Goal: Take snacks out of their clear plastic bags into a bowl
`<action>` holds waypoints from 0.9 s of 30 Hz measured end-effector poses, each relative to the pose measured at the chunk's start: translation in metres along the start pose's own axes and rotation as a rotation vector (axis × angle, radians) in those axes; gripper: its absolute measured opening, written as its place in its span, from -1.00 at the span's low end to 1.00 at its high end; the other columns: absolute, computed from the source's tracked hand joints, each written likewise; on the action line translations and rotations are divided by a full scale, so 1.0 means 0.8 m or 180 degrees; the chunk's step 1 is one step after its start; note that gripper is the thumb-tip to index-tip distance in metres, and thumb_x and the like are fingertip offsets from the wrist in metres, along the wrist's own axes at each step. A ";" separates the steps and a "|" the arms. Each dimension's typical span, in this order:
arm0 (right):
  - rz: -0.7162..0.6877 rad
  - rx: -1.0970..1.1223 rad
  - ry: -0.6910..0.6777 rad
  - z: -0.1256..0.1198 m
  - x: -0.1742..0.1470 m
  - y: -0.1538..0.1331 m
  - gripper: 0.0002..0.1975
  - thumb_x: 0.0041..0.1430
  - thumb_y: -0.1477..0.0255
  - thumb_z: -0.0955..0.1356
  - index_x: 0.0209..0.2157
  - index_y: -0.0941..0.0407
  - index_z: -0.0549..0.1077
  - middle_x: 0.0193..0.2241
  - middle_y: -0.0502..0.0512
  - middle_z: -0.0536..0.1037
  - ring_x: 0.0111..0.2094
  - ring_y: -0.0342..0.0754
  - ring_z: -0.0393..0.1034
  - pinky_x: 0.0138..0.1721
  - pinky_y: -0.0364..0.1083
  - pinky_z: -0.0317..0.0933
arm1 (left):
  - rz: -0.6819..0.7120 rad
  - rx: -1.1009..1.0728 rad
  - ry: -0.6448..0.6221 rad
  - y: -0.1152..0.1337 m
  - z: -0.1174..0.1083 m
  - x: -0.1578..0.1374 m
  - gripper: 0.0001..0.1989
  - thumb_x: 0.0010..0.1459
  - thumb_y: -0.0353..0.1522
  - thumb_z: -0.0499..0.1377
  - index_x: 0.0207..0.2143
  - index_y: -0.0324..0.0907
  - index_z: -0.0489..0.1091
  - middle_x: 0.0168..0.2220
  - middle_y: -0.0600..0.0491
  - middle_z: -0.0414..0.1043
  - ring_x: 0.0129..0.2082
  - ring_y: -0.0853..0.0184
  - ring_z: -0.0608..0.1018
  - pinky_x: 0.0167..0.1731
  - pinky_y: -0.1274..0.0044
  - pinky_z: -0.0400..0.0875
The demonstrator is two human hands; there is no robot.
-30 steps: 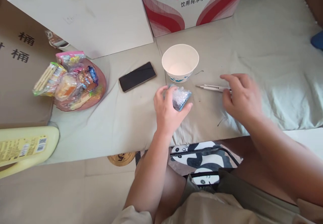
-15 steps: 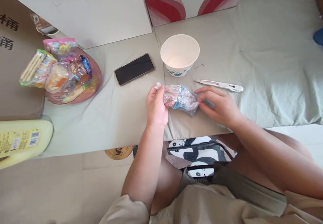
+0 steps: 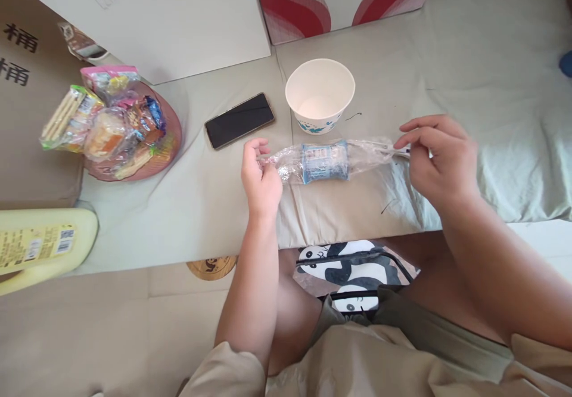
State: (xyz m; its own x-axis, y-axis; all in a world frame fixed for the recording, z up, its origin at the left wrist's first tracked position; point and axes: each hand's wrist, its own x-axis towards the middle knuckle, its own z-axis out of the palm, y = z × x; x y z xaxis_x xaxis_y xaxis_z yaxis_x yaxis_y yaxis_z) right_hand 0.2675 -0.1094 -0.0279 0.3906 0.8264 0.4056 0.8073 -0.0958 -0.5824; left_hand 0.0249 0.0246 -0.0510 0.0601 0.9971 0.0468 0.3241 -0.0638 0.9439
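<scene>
Blue printed packet, roughly rectangular, sits mid-length in a clear, crinkled plastic sleeve, drawn out between the two hands above the grey-green cloth cover. Left hand: thumb and fingers close together, pinching the sleeve's left end. Right hand: thumb and forefinger narrowed on its right end; exact contact of the thumb cannot be told.

Surroundings. White paper bowl with blue-green leaf print: upright, just beyond the packet, the nearest obstacle on the far side. Slim white utility knife: on the cloth by the right fingertips, largely obscured by sleeve and hand. Black rectangular phone: flat, left of the bowl. Pink translucent dish: well to the left, heaped with wrapped snacks. Pale yellow plastic jug: lying at the near left edge. White box and red-and-white printed carton bound the far side; brown cardboard box at far left.
</scene>
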 end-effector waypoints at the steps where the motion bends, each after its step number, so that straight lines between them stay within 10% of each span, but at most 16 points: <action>1: -0.0054 0.0082 0.0003 0.000 0.000 -0.001 -0.74 0.23 0.55 0.21 -0.33 0.03 0.51 -0.11 0.20 0.63 -0.02 0.12 0.53 0.04 0.15 0.37 | 0.0187 0.0186 -0.0062 -0.001 0.000 0.000 -0.61 -0.01 -0.58 0.08 -0.14 -0.08 0.44 -0.10 0.01 0.45 -0.15 0.31 0.57 -0.02 0.43 0.49; 5: -0.0525 0.0258 -0.0594 0.007 -0.004 -0.007 -0.58 0.20 0.34 0.39 0.08 0.14 0.45 -0.01 0.30 0.62 0.05 0.22 0.52 0.09 0.21 0.37 | 0.0758 0.0923 -0.0664 0.003 0.000 -0.008 -0.80 0.09 -0.44 0.23 -0.21 -0.12 0.54 0.07 -0.07 0.40 0.13 0.15 0.49 0.21 0.30 0.38; 9: -0.0883 0.0231 -0.0628 0.009 -0.004 -0.007 -0.89 0.21 0.42 0.36 -0.24 -0.01 0.53 -0.32 0.07 0.64 -0.12 0.13 0.58 0.05 0.19 0.39 | 0.1205 0.1344 -0.0859 0.009 -0.005 -0.018 -0.91 0.13 -0.44 0.25 -0.33 -0.13 0.57 0.08 -0.06 0.42 0.11 0.17 0.52 0.14 0.30 0.46; 16: -0.1066 0.0484 -0.0800 -0.012 -0.006 -0.010 -0.79 0.13 0.58 0.29 -0.37 -0.01 0.47 -0.30 -0.01 0.67 -0.29 -0.03 0.59 -0.23 -0.03 0.44 | 0.2370 0.1070 -0.0526 0.019 -0.024 -0.021 -0.83 0.22 -0.43 0.20 -0.26 -0.10 0.63 -0.01 -0.02 0.54 0.01 0.23 0.58 0.04 0.32 0.53; 23: -0.1189 0.0227 0.0086 -0.007 -0.005 -0.004 -0.62 0.13 0.72 0.18 -0.36 0.02 0.50 -0.38 -0.02 0.68 -0.16 0.04 0.62 -0.13 0.05 0.39 | 0.2501 0.0718 -0.0215 0.034 -0.025 -0.027 -0.88 0.18 -0.45 0.22 -0.34 -0.14 0.57 -0.29 0.03 0.62 -0.28 0.31 0.63 -0.21 0.43 0.55; 27: -0.1129 0.0698 -0.0317 -0.018 -0.002 -0.010 -0.67 0.24 0.61 0.20 -0.37 -0.03 0.50 -0.25 0.01 0.69 -0.06 0.06 0.60 -0.03 0.08 0.41 | 0.2227 0.0329 -0.1038 0.047 -0.030 -0.034 -0.85 0.12 -0.48 0.19 -0.50 -0.18 0.45 -0.45 0.06 0.59 -0.49 0.40 0.56 -0.49 0.56 0.41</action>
State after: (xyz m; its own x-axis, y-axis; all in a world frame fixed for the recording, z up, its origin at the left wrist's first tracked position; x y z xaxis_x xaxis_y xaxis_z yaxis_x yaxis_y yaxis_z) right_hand 0.2666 -0.1175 -0.0136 0.0525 0.8375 0.5439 0.7666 0.3152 -0.5594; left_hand 0.0124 -0.0035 -0.0091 0.5525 0.6619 0.5067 0.1937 -0.6932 0.6943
